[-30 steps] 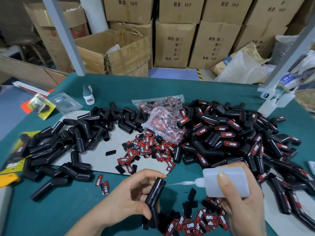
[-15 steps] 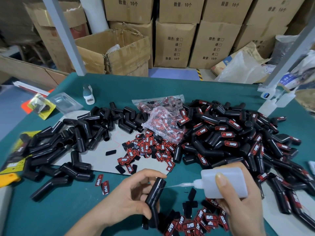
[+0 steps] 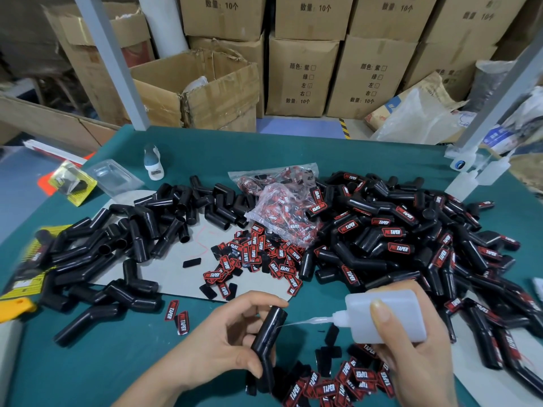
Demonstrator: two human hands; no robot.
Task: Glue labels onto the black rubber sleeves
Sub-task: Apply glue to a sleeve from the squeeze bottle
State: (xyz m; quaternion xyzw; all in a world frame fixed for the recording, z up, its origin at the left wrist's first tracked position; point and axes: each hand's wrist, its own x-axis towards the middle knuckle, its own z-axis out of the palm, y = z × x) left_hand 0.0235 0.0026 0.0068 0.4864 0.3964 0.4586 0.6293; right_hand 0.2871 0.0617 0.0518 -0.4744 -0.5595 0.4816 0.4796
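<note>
head view — left hand (image 3: 217, 345) grips bent matte rubber sleeve (image 3: 269, 336); right hand (image 3: 417, 356) squeezes translucent glue bottle (image 3: 388, 315).

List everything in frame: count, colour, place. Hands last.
held sleeve: one, black, unlabelled, in left hand, nozzle tip at it
glue bottle: one, translucent white, in right hand
unlabelled sleeves: many, black, pile at table left
labelled sleeves: many, black with red labels, pile at right
loose labels: many, red and black, table centre; more near the hands
label bag: one, clear plastic, centre
small bottle: one, white, far left of table
table: one, teal
cardboard boxes: several, brown, behind table
left hand: grips the held sleeve
right hand: grips the glue bottle
</note>
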